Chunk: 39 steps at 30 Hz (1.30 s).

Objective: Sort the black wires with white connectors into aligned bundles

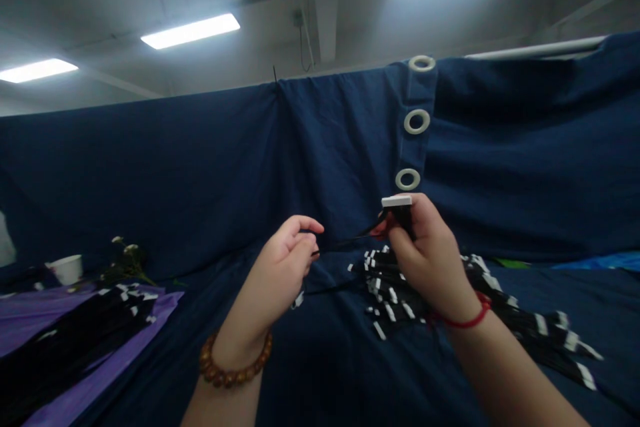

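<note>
My right hand (425,247) is closed around a black cable whose wide white connector (397,201) sticks up above the fingers. From it, thin black cable strands (350,240) stretch across to my left hand (285,260). My left thumb and fingertips pinch these strands, with the index finger bent above them. Just below the left hand hangs a small white end piece (298,300), partly hidden. Under and behind my right hand lies a pile of black cables with white connectors (393,293) on dark blue cloth.
At left, a bundle of black cables (75,333) with white ends rests on purple sheeting (163,310). Behind it are a white cup (67,269) and white flowers (131,249). A blue curtain (200,167) with pale rings (407,179) stands at the back.
</note>
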Each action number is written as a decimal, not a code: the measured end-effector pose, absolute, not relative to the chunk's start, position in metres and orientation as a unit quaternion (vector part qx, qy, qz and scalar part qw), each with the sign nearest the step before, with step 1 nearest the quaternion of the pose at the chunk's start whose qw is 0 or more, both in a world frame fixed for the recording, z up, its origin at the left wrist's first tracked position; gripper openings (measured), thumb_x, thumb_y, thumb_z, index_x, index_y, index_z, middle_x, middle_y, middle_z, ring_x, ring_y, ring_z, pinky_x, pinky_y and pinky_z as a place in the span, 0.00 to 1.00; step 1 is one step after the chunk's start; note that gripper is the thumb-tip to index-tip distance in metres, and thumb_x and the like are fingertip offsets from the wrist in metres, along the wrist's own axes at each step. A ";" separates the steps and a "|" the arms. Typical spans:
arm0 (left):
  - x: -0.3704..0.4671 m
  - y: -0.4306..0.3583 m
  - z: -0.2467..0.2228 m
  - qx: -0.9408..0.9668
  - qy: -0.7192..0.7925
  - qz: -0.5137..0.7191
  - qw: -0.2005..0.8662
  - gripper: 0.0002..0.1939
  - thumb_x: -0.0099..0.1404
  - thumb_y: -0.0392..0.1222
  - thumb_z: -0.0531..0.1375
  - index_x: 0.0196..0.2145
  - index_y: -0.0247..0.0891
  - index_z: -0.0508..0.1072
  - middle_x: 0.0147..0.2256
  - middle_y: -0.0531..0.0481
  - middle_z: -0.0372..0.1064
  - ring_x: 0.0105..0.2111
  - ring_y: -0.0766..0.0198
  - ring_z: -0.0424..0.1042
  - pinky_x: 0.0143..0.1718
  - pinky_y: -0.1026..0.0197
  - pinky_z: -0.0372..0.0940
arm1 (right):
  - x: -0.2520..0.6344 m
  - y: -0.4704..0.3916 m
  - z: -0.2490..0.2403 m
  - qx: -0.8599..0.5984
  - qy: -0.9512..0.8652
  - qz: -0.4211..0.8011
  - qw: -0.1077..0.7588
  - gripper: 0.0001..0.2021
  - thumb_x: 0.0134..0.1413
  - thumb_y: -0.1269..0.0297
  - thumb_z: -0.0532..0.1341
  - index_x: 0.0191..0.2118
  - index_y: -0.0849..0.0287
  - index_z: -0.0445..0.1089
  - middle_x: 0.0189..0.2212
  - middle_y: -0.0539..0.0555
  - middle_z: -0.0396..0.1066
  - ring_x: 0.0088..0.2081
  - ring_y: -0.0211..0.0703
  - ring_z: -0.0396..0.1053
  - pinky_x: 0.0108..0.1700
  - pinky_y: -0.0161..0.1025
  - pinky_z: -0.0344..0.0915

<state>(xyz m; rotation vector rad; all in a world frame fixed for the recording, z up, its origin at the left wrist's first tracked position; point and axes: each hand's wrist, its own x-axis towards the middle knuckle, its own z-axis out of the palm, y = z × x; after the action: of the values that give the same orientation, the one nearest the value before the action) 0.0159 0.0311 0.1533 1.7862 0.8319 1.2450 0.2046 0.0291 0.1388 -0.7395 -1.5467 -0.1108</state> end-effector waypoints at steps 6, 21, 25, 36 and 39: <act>0.007 0.030 0.156 0.711 0.357 0.513 0.322 0.08 0.63 0.44 0.50 0.36 0.38 0.64 0.20 0.57 0.52 0.18 0.74 0.49 0.17 0.71 0.44 | 0.210 0.034 0.132 -0.360 -0.641 -0.314 0.602 0.13 0.49 0.78 0.51 0.40 0.59 0.62 0.30 0.52 0.65 0.33 0.41 0.65 0.38 0.38 0.61; -0.001 0.042 0.153 0.727 0.395 0.532 0.183 0.10 0.63 0.46 0.50 0.38 0.39 0.64 0.21 0.55 0.58 0.19 0.72 0.56 0.19 0.69 0.47 | 0.226 0.035 0.140 -0.240 -0.647 0.506 0.518 0.10 0.53 0.59 0.59 0.34 0.61 0.62 0.12 0.40 0.45 0.12 0.24 0.40 0.17 0.27 0.46; -0.006 0.042 0.156 0.724 0.402 0.530 0.181 0.09 0.62 0.45 0.51 0.37 0.38 0.64 0.18 0.57 0.55 0.17 0.73 0.54 0.18 0.70 0.47 | 0.236 0.037 0.140 -0.347 -0.731 0.332 0.485 0.14 0.46 0.63 0.64 0.39 0.62 0.65 0.22 0.46 0.59 0.23 0.29 0.57 0.24 0.28 0.54; 0.003 0.037 0.148 0.791 0.213 0.010 0.574 0.15 0.54 0.43 0.61 0.38 0.34 0.71 0.27 0.48 0.69 0.14 0.75 0.61 0.13 0.74 0.55 | 0.199 0.029 0.138 -0.345 -0.801 0.131 0.470 0.11 0.55 0.60 0.55 0.40 0.59 0.68 0.35 0.53 0.68 0.33 0.39 0.66 0.32 0.35 0.64; -0.004 0.042 0.144 0.736 0.104 0.125 0.657 0.27 0.47 0.54 0.65 0.42 0.34 0.70 0.28 0.46 0.70 0.12 0.76 0.58 0.10 0.74 0.51 | 0.198 0.029 0.136 -0.347 -0.794 0.144 0.477 0.13 0.53 0.59 0.57 0.43 0.59 0.66 0.34 0.52 0.69 0.35 0.40 0.66 0.36 0.37 0.63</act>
<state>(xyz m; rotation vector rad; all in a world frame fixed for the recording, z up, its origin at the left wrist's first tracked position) -0.0036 0.0415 0.1444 1.6669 0.2352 0.2835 0.1985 0.0294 0.1362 -0.8477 -1.9407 0.3509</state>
